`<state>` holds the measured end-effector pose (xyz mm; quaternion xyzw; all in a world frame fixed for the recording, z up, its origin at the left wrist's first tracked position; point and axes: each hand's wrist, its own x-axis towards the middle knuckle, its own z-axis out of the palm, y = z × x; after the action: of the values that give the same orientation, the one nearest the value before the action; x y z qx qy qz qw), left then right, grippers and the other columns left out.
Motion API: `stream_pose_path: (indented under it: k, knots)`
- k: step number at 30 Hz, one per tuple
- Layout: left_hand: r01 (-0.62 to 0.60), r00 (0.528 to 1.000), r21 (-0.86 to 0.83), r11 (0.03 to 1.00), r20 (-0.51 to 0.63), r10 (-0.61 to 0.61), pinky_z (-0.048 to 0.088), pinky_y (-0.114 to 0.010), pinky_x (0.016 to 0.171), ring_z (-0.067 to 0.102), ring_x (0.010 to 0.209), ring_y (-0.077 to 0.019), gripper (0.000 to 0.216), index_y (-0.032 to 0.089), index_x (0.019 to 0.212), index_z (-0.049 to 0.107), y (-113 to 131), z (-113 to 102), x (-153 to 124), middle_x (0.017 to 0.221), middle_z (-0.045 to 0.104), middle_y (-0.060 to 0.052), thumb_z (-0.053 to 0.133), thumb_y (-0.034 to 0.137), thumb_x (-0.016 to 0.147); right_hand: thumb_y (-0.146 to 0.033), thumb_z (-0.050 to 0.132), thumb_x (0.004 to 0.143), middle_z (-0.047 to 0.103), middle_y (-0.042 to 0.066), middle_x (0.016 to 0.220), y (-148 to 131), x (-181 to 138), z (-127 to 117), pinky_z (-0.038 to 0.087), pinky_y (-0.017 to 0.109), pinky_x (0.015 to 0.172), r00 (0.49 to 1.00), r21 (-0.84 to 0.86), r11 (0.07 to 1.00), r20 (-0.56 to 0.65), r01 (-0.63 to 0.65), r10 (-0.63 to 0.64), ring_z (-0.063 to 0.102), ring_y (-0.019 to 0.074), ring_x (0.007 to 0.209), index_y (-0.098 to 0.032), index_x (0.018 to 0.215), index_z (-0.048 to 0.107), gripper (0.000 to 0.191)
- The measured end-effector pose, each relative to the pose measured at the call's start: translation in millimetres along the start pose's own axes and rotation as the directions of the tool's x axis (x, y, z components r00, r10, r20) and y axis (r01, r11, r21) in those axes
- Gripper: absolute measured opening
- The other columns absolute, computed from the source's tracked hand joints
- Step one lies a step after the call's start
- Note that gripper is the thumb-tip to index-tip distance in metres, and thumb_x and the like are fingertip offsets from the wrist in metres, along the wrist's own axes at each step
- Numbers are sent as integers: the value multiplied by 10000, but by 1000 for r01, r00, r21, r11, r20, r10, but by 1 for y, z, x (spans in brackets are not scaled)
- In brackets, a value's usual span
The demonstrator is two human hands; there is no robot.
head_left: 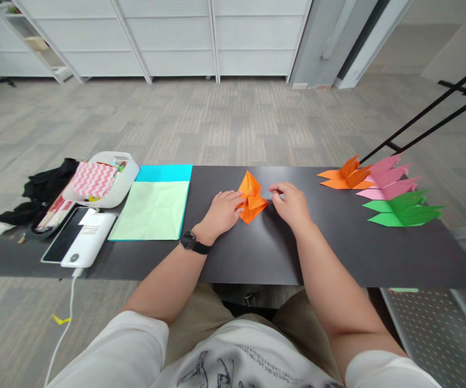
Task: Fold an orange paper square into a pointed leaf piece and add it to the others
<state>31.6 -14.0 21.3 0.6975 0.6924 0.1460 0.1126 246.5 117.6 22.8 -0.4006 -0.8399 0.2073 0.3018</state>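
A folded piece of orange paper point(248, 193), with pointed tips and a raised flap on its right side, lies on the dark table in front of me. My left hand point(225, 213) rests flat at its left edge, fingers stretched out and fingertips pressing on the paper. Just right of the paper, my right hand point(290, 205) hovers with its fingers curled in; it seems to be apart from the paper, and I see nothing in it.
Folded paper figures in orange point(343, 175), pink point(390, 180) and green point(404, 209) stand at the right. To the left lie light green paper sheets point(152, 207), a white basket point(122, 186), a white power bank point(89, 240) and a tablet point(65, 237).
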Motion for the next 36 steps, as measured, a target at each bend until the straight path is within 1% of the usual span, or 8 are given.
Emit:
stream_pose_path:
  k: [2, 5, 8, 15, 22, 29, 33, 36]
  knots:
    - [-4, 1000, -9, 1000, -5, 4, 366, -595, 1301, 519, 1518, -301, 337, 285, 1350, 729, 0, 0, 0, 1620, 603, -49, 577, 244, 1051, -196, 579, 951, 794, 88, 1071, 4, 1, 5, 580, 440, 964, 1000, 26, 1000, 1, -11, 11, 733, 263, 983, -237, 1153, 796, 299]
    - [-17, 999, -2, 1000, -39, 17, 410, -561, 1273, 562, 1457, -299, 308, 281, 1302, 762, -1, 0, 0, 1582, 618, -75, 604, 253, 1039, -209, 564, 972, 772, 92, 1140, 5, 0, 14, 571, 459, 1035, 998, 65, 998, 65, 23, -27, 722, 261, 1058, -253, 1358, 738, 425]
    - [-25, 997, 9, 1000, -76, 26, 455, -515, 1236, 596, 1394, -295, 288, 277, 1265, 790, -2, -1, 0, 1514, 645, -86, 646, 257, 1016, -191, 537, 987, 748, 95, 1196, 5, -1, 18, 562, 466, 1069, 991, 81, 995, 113, 62, -71, 706, 258, 1125, -281, 1461, 688, 505]
    - [1, 997, 18, 1000, -77, 1, 466, -496, 1235, 638, 1347, -283, 284, 263, 1254, 797, -2, -4, 0, 1488, 681, -78, 651, 262, 1010, -192, 558, 1003, 747, 89, 1204, -1, -2, 14, 560, 432, 1078, 968, 99, 987, 205, 130, -148, 706, 243, 1119, -280, 1416, 735, 458]
    - [-4, 997, 2, 1000, -73, 4, 443, -498, 1258, 637, 1381, -277, 299, 258, 1264, 785, -3, -4, 0, 1502, 694, -70, 624, 260, 1012, -197, 546, 1022, 736, 78, 1214, -5, -4, 13, 549, 418, 1102, 954, 141, 978, 237, 154, -184, 704, 230, 1156, -308, 1387, 764, 439]
    - [15, 995, -12, 1000, -95, -16, 452, -474, 1234, 630, 1373, -294, 512, 191, 1507, 592, -1, -5, 0, 1487, 683, -121, 642, 297, 1008, -202, 548, 1021, 722, 81, 1170, -3, -5, 18, 563, 409, 1054, 951, 158, 972, 229, 175, -209, 695, 222, 1106, -289, 1350, 786, 416]
    - [16, 994, 2, 1000, -108, -16, 460, -471, 1222, 615, 1376, -292, 506, 203, 1502, 583, -2, -3, 0, 1478, 668, -117, 641, 317, 1012, -191, 544, 1018, 715, 83, 1157, -1, -6, 21, 565, 402, 1042, 947, 178, 964, 219, 198, -235, 690, 214, 1084, -265, 1348, 787, 416]
    - [11, 994, 7, 1000, -106, -10, 457, -471, 1229, 616, 1365, -287, 453, 215, 1465, 625, -4, 0, 1, 1473, 669, -107, 625, 319, 1024, -183, 549, 1016, 714, 77, 1165, -1, -7, 22, 567, 400, 1042, 945, 179, 965, 228, 194, -233, 692, 211, 1082, -279, 1349, 787, 420]
